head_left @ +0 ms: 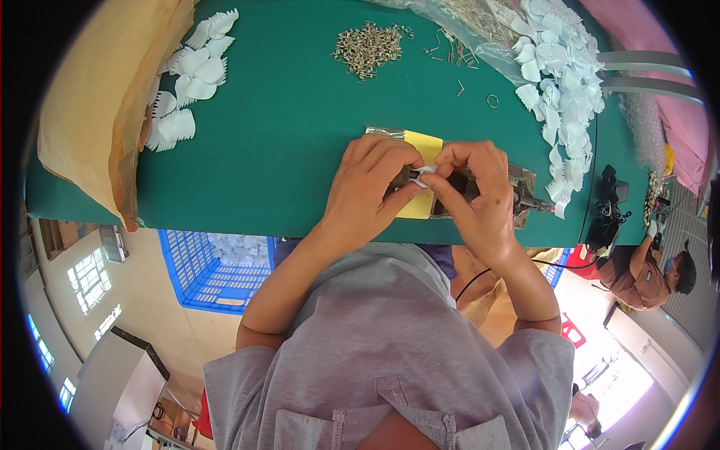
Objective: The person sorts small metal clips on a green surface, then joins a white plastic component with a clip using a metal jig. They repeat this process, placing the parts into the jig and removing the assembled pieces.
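Observation:
My left hand (364, 187) and my right hand (480, 195) meet over the near edge of the green table, fingertips pinched on a small white plastic claw hair clip (424, 180). Fingers hide much of the clip. Beneath them lies a flat fixture with a yellow strip (424, 142) across it. A dark metal tool with a pointed end (536, 203) sticks out to the right of my right hand. Beyond the hands is a heap of small metal springs (367, 49). Thin metal pins (456, 52) lie scattered beside it, with a metal ring (492, 100) nearer.
White toothed clip halves are heaped at the right (559, 90), with a smaller group (196, 71) at the left. A large tan paper bag (105, 105) stands at the left edge. Below the table is a blue crate (202, 281). Another person (645, 274) works at far right.

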Action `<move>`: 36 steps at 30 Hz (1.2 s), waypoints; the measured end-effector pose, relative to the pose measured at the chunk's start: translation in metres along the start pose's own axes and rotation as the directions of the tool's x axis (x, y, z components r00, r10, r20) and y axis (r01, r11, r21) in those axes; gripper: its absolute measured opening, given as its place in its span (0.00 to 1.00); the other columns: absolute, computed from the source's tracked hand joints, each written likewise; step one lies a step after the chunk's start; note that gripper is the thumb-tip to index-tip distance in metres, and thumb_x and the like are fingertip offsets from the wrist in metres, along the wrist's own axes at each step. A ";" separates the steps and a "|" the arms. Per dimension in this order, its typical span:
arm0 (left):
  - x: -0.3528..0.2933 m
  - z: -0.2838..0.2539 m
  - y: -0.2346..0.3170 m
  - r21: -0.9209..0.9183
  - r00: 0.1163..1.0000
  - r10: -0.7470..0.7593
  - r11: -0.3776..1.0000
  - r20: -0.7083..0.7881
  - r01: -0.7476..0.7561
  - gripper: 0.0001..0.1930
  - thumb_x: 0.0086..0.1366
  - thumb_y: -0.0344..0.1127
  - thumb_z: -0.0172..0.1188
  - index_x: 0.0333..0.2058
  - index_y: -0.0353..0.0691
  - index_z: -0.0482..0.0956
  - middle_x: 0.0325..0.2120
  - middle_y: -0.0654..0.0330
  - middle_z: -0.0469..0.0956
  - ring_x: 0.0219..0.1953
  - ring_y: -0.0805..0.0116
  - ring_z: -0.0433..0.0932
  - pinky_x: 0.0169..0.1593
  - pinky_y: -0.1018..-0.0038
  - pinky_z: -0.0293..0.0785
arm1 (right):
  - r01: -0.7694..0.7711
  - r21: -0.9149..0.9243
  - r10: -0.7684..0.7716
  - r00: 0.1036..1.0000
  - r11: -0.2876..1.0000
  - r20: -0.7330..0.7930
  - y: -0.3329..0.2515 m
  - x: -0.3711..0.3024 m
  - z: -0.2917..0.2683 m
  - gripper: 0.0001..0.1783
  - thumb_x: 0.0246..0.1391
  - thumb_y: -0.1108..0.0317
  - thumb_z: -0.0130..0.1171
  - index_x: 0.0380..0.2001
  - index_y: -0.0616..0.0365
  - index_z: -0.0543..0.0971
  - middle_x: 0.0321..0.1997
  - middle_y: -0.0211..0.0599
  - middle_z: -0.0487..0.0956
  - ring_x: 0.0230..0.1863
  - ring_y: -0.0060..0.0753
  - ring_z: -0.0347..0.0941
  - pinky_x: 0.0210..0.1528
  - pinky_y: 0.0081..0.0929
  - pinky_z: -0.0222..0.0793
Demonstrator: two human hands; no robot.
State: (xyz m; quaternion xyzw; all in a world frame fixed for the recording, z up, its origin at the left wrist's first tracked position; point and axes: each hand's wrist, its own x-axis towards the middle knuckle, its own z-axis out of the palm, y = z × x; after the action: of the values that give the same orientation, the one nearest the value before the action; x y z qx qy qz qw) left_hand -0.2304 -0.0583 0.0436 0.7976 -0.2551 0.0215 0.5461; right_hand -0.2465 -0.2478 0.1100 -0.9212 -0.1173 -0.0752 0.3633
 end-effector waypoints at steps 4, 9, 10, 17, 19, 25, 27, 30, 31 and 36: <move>0.004 -0.001 0.004 -0.023 1.000 -0.002 1.000 0.003 0.002 0.15 0.61 0.33 0.71 0.44 0.43 0.78 0.44 0.59 0.79 0.52 0.53 0.74 0.57 0.57 0.68 | -0.140 0.077 0.132 0.986 0.987 0.100 0.003 0.005 -0.006 0.15 0.50 0.68 0.76 0.39 0.53 0.80 0.28 0.25 0.79 0.36 0.30 0.73 0.49 0.33 0.62; 0.012 -0.002 0.005 -0.145 0.999 -0.036 0.989 0.038 0.041 0.14 0.56 0.27 0.74 0.39 0.37 0.80 0.40 0.59 0.80 0.44 0.59 0.78 0.46 0.67 0.75 | -0.246 0.210 0.208 0.960 0.946 0.187 0.010 0.007 -0.006 0.15 0.50 0.68 0.76 0.38 0.52 0.80 0.28 0.25 0.78 0.34 0.31 0.72 0.46 0.33 0.65; 0.014 -0.001 0.005 -0.144 0.998 -0.028 0.989 0.047 0.035 0.14 0.56 0.27 0.74 0.39 0.37 0.80 0.40 0.59 0.80 0.44 0.59 0.78 0.46 0.67 0.75 | -0.234 0.200 0.198 0.962 0.951 0.186 0.010 0.007 -0.007 0.15 0.51 0.68 0.76 0.39 0.53 0.80 0.28 0.27 0.78 0.34 0.31 0.73 0.43 0.32 0.66; 0.019 0.005 -0.001 -0.202 0.999 -0.028 0.979 0.034 0.034 0.16 0.52 0.31 0.80 0.34 0.38 0.80 0.31 0.61 0.75 0.34 0.63 0.74 0.35 0.68 0.71 | -0.239 0.075 0.250 0.897 0.968 -0.364 0.041 -0.028 -0.047 0.09 0.64 0.70 0.66 0.46 0.58 0.84 0.37 0.33 0.82 0.39 0.24 0.78 0.42 0.22 0.74; 0.019 0.003 0.001 -0.205 0.998 -0.043 0.977 0.048 0.052 0.16 0.51 0.32 0.80 0.34 0.37 0.80 0.31 0.61 0.75 0.33 0.64 0.73 0.34 0.69 0.70 | -0.379 0.099 0.371 0.759 0.920 -0.535 0.076 -0.063 -0.070 0.09 0.70 0.69 0.57 0.45 0.61 0.84 0.38 0.34 0.82 0.38 0.26 0.77 0.43 0.25 0.73; 0.020 0.003 -0.004 -0.168 0.994 -0.057 0.983 0.088 0.071 0.16 0.50 0.28 0.82 0.34 0.36 0.84 0.33 0.60 0.79 0.37 0.68 0.77 0.41 0.73 0.73 | -0.329 -0.253 0.206 0.887 0.910 -0.414 0.127 -0.114 -0.089 0.15 0.73 0.70 0.51 0.35 0.66 0.83 0.37 0.39 0.81 0.37 0.38 0.75 0.43 0.33 0.70; 0.018 0.001 -0.005 -0.102 0.999 0.026 0.994 0.034 -0.022 0.16 0.49 0.27 0.83 0.34 0.36 0.84 0.34 0.60 0.80 0.40 0.65 0.78 0.45 0.70 0.74 | -0.292 -0.371 0.160 0.924 0.882 -0.348 0.129 -0.110 -0.108 0.14 0.72 0.71 0.53 0.33 0.66 0.82 0.35 0.38 0.81 0.35 0.31 0.75 0.40 0.29 0.70; 0.021 0.001 -0.005 -0.102 0.998 0.034 0.994 0.043 -0.030 0.16 0.48 0.27 0.83 0.34 0.37 0.84 0.35 0.59 0.81 0.43 0.63 0.78 0.49 0.68 0.74 | -0.359 0.258 0.442 0.745 0.897 -0.499 0.128 -0.107 -0.138 0.11 0.71 0.70 0.57 0.33 0.65 0.81 0.30 0.36 0.80 0.32 0.19 0.74 0.36 0.22 0.69; 0.021 0.003 -0.005 -0.097 0.998 0.036 0.995 0.047 -0.031 0.16 0.48 0.27 0.83 0.34 0.37 0.84 0.35 0.59 0.81 0.43 0.63 0.78 0.49 0.68 0.74 | -0.307 0.204 0.368 0.732 0.929 -0.574 0.111 -0.095 -0.138 0.13 0.72 0.67 0.55 0.34 0.65 0.82 0.31 0.36 0.81 0.34 0.21 0.75 0.38 0.21 0.70; 0.018 0.008 -0.004 -0.173 0.999 -0.017 0.985 -0.031 0.011 0.15 0.48 0.32 0.82 0.31 0.40 0.83 0.28 0.62 0.76 0.35 0.63 0.74 0.45 0.69 0.70 | -0.153 0.066 0.165 0.853 0.986 -0.495 0.034 -0.043 -0.088 0.22 0.77 0.61 0.45 0.38 0.68 0.81 0.24 0.31 0.76 0.24 0.19 0.70 0.29 0.19 0.63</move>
State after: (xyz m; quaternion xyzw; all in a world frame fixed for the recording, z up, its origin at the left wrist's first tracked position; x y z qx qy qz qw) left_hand -0.2144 -0.0710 0.0426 0.7485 -0.2417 0.0082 0.6174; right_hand -0.2837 -0.3391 0.1419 -0.8726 0.0559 -0.2786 0.3973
